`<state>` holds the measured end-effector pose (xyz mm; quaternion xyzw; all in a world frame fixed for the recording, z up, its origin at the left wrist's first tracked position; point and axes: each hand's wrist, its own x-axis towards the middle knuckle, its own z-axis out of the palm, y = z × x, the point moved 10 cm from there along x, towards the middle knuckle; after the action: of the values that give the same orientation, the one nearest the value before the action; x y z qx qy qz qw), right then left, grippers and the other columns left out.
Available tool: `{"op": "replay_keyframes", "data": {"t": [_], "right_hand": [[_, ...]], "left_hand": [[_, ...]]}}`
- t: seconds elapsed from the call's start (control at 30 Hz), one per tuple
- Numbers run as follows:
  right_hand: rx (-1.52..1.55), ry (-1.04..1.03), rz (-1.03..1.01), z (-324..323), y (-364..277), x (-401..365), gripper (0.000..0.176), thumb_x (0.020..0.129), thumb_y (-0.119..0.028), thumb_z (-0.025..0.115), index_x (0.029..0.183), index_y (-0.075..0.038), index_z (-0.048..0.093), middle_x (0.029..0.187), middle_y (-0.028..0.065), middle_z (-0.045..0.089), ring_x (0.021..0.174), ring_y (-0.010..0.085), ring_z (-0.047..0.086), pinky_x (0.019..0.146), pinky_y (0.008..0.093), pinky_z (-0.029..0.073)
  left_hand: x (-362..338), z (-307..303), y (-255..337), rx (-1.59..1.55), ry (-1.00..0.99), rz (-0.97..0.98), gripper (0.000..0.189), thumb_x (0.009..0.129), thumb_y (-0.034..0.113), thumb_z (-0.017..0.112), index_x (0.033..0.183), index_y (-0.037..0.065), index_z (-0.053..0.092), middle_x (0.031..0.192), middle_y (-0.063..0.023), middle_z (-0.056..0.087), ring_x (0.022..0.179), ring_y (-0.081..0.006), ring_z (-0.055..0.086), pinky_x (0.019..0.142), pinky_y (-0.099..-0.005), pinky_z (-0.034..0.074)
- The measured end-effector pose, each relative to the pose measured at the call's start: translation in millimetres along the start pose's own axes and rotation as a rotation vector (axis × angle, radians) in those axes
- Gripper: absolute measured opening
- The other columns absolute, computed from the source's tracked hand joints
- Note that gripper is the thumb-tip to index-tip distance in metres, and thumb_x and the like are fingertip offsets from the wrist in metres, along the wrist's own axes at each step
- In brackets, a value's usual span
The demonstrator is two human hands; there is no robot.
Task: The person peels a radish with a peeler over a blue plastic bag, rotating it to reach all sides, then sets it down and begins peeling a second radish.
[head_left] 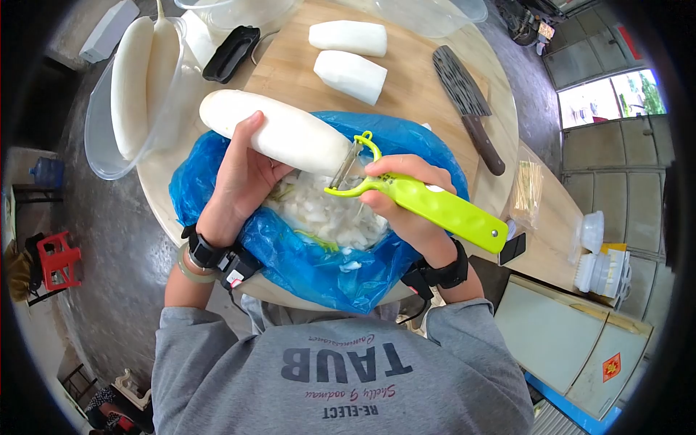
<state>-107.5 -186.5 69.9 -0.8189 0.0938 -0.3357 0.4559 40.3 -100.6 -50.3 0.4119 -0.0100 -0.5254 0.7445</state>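
While the left hand (239, 174) grips the white radish (293, 136) above the blue bag (337, 279) of peelings (326, 214), the right hand (412, 226) clasps the green peeler (453, 217) at the radish's end; light strokes away from the left hand seem safest.

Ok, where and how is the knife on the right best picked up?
Probably by its brown handle, coming from the wearer's right: the handle points toward the near side, while the wide dark blade lies flat, farther away.

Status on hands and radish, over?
Left hand holding radish over blue bag. Right hand gripping green peeler, blade at radish's end. Nothing visibly in the way.
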Motion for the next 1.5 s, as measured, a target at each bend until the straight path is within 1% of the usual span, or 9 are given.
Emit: {"op": "replay_keyframes", "data": {"t": [0.13,0.43,0.57,0.87,0.9,1.0,1.03,1.33,1.5], "right_hand": [[0.01,-0.009,-0.023,1,-1,1,0.027,0.069,-0.024,0.074,0.081,-0.004,0.061,0.074,0.0046,0.064,0.063,0.0116,0.06,0.059,0.021,0.047],[-0.176,-0.067,-0.013,1,8,2,0.008,0.062,-0.006,0.064,0.059,-0.005,0.056,0.056,0.0044,0.057,0.047,0.0129,0.054,0.046,0.0228,0.042],[0.01,0.075,0.044,-11,10,0,0.01,0.066,-0.011,0.066,0.07,-0.004,0.059,0.06,0.006,0.058,0.05,0.013,0.054,0.049,0.0221,0.042],[0.012,-0.048,-0.228,11,-12,0,0.029,0.068,-0.023,0.074,0.085,-0.004,0.059,0.068,0.0084,0.059,0.057,0.0163,0.056,0.053,0.024,0.044],[0.009,0.025,-0.219,9,-16,2,0.019,0.06,-0.011,0.074,0.073,-0.01,0.061,0.062,0.005,0.057,0.052,0.0195,0.055,0.048,0.0252,0.043],[-0.167,0.02,-0.403,14,-22,-7,0.019,0.06,-0.007,0.07,0.076,-0.006,0.06,0.057,0.0061,0.055,0.048,0.0185,0.053,0.046,0.0254,0.042],[-0.087,0.037,-0.405,14,-19,-7,0.016,0.054,-0.001,0.064,0.068,-0.006,0.059,0.052,0.0057,0.051,0.045,0.0194,0.051,0.042,0.0257,0.04],[-0.257,-0.031,-0.388,5,-9,-6,0.012,0.052,-0.003,0.062,0.058,-0.007,0.052,0.048,0.0036,0.045,0.04,0.02,0.045,0.041,0.0266,0.036],[-0.078,0.067,-0.505,-5,-32,-10,0.008,0.06,-0.008,0.063,0.064,-0.003,0.058,0.048,0.0043,0.044,0.038,0.0176,0.042,0.039,0.0265,0.032]], "left_hand": [[1,-2,1,-0.01,0.007,0.006,0.046,0.084,0.036,0.049,0.114,0.001,0.043,0.106,-0.012,0.057,0.097,-0.0208,0.057,0.085,-0.0338,0.046],[3,-6,4,-0.061,0.033,0.041,0.048,0.083,0.039,0.048,0.114,0.001,0.043,0.107,-0.0115,0.056,0.097,-0.0214,0.057,0.084,-0.0341,0.046],[2,-3,6,-0.058,0.002,0.039,0.049,0.084,0.04,0.048,0.113,0.001,0.043,0.107,-0.0114,0.056,0.097,-0.0215,0.057,0.084,-0.0339,0.047],[1,-4,4,-0.01,0.043,0.023,0.046,0.084,0.037,0.048,0.112,0.002,0.043,0.106,-0.0115,0.056,0.096,-0.0214,0.058,0.084,-0.0339,0.047],[1,-4,4,-0.017,0.034,0.023,0.046,0.084,0.037,0.048,0.113,0.002,0.043,0.106,-0.0114,0.056,0.096,-0.0214,0.058,0.084,-0.034,0.047],[2,-3,3,-0.032,0.021,0.017,0.046,0.084,0.038,0.048,0.113,0.002,0.043,0.106,-0.0109,0.056,0.097,-0.0214,0.057,0.084,-0.0343,0.046],[2,-3,3,-0.035,0.018,0.013,0.046,0.083,0.038,0.049,0.113,0.002,0.043,0.106,-0.0108,0.056,0.097,-0.0214,0.057,0.085,-0.0344,0.046],[2,-3,7,-0.115,-0.011,0.06,0.05,0.081,0.04,0.051,0.115,0.003,0.042,0.109,-0.0105,0.054,0.101,-0.0222,0.054,0.087,-0.0366,0.044],[-1,-5,6,-0.023,0.064,0.042,0.051,0.082,0.04,0.049,0.115,0.002,0.041,0.109,-0.0116,0.054,0.101,-0.0233,0.055,0.087,-0.0365,0.045]]}}
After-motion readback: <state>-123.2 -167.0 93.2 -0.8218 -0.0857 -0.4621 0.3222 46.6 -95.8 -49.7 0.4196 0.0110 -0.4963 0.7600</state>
